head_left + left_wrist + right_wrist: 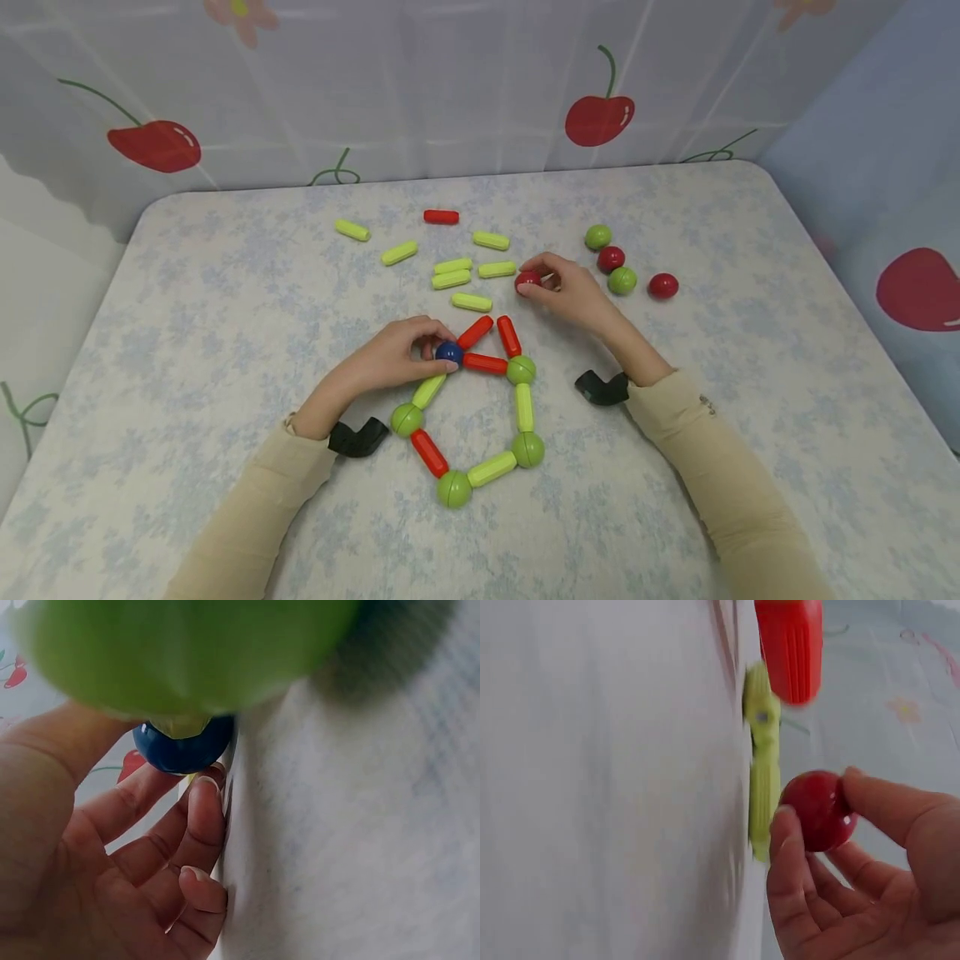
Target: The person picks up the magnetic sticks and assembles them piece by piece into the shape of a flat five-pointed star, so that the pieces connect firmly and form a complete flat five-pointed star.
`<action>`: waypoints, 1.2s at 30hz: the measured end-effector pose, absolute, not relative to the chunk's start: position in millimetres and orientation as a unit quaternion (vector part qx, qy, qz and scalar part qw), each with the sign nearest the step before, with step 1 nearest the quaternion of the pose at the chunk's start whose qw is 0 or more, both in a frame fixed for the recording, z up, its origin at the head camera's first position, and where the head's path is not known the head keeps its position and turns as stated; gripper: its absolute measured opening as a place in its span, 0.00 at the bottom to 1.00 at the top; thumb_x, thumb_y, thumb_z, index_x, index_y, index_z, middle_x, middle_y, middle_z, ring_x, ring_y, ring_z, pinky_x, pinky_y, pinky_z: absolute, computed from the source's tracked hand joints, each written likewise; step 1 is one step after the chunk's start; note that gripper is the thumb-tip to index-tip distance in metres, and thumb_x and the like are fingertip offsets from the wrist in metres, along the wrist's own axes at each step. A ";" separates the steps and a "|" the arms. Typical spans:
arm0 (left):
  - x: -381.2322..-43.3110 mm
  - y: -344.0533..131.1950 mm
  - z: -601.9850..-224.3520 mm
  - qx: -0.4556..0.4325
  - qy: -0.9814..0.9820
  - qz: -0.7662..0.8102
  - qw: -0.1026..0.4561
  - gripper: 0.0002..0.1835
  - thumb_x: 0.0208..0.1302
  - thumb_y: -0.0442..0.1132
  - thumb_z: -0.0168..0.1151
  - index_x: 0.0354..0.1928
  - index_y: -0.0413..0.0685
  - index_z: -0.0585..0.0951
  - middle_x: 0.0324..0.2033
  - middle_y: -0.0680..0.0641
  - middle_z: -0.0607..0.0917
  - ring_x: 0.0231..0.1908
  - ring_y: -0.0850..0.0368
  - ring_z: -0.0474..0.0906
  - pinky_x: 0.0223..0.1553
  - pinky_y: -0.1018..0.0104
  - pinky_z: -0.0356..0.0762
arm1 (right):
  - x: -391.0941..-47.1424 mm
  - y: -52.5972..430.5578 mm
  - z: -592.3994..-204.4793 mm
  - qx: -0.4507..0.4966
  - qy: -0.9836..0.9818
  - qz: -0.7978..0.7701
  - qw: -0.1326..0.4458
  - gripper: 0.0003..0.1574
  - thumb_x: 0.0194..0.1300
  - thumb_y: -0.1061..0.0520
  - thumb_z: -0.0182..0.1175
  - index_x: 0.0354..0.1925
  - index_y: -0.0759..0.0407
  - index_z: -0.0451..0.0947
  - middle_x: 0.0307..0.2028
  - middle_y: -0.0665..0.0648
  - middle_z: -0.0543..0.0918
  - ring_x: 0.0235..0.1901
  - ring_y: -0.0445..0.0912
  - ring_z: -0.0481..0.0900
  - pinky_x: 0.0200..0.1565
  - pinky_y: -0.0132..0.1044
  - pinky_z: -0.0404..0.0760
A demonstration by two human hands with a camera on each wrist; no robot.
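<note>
My left hand [392, 357] pinches a blue ball [450, 353], a corner of a ring of rods and balls. Thumb and fingers of my right hand [573, 293] hold a shiny red ball [527, 280] beyond the ring. From the blue ball a red rod [476, 332] slants up to the right. Another red rod [508, 336] leans up from the green ball [521, 370], their far ends apart. A red rod [486, 364] joins these two balls. Lower down, yellow-green rods [492, 469], a red rod [429, 453] and green balls [453, 489] close the ring.
Several loose yellow-green rods [472, 302] and one red rod [441, 217] lie beyond the ring. Right of my right hand sit two green balls [622, 281] and two red balls [663, 286]. A patterned curtain [465, 100] hangs behind the table's far edge.
</note>
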State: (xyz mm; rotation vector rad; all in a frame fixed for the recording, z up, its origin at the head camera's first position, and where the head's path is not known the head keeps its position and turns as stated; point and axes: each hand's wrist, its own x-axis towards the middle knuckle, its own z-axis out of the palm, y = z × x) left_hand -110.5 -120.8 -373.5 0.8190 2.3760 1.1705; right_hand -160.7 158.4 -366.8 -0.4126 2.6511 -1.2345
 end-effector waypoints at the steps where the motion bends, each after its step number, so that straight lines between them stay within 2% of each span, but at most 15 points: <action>1: -110.1 -121.0 -373.4 0.287 0.842 0.418 0.185 0.14 0.58 0.42 0.68 0.44 0.45 0.80 0.28 0.51 0.75 0.30 0.56 0.70 0.31 0.64 0.68 | -158.1 154.5 -366.4 -0.143 0.878 -0.442 0.113 0.20 0.65 0.56 0.61 0.52 0.63 0.73 0.44 0.60 0.78 0.37 0.51 0.76 0.37 0.40 0.75; 5: -109.2 -121.9 -373.7 0.274 0.842 0.425 0.189 0.14 0.57 0.41 0.68 0.44 0.45 0.80 0.28 0.51 0.75 0.30 0.56 0.70 0.30 0.64 0.67 | -149.4 140.2 -366.6 -0.154 0.839 -0.499 0.153 0.19 0.65 0.56 0.60 0.52 0.63 0.73 0.44 0.59 0.78 0.35 0.51 0.78 0.34 0.39 0.76; 11: -110.3 -122.6 -375.2 0.266 0.840 0.431 0.196 0.14 0.57 0.43 0.68 0.44 0.46 0.81 0.27 0.50 0.76 0.30 0.56 0.70 0.29 0.64 0.67 | -144.9 129.2 -370.2 -0.149 0.831 -0.516 0.144 0.20 0.66 0.55 0.59 0.53 0.63 0.73 0.45 0.59 0.78 0.38 0.50 0.78 0.38 0.40 0.76; 17: -110.7 -123.8 -376.5 0.263 0.837 0.436 0.199 0.15 0.57 0.42 0.69 0.44 0.45 0.81 0.27 0.50 0.76 0.29 0.55 0.70 0.28 0.64 0.66 | -143.0 125.3 -370.1 -0.150 0.832 -0.510 0.157 0.18 0.67 0.57 0.58 0.53 0.63 0.72 0.45 0.60 0.78 0.39 0.50 0.78 0.40 0.40 0.76; 36: -111.5 -121.5 -374.4 0.248 0.851 0.419 0.199 0.15 0.55 0.42 0.70 0.43 0.45 0.80 0.28 0.50 0.77 0.30 0.56 0.72 0.29 0.63 0.67 | -143.3 124.8 -375.6 -0.159 0.830 -0.511 0.155 0.17 0.67 0.57 0.58 0.52 0.62 0.75 0.44 0.58 0.78 0.35 0.49 0.76 0.35 0.37 0.74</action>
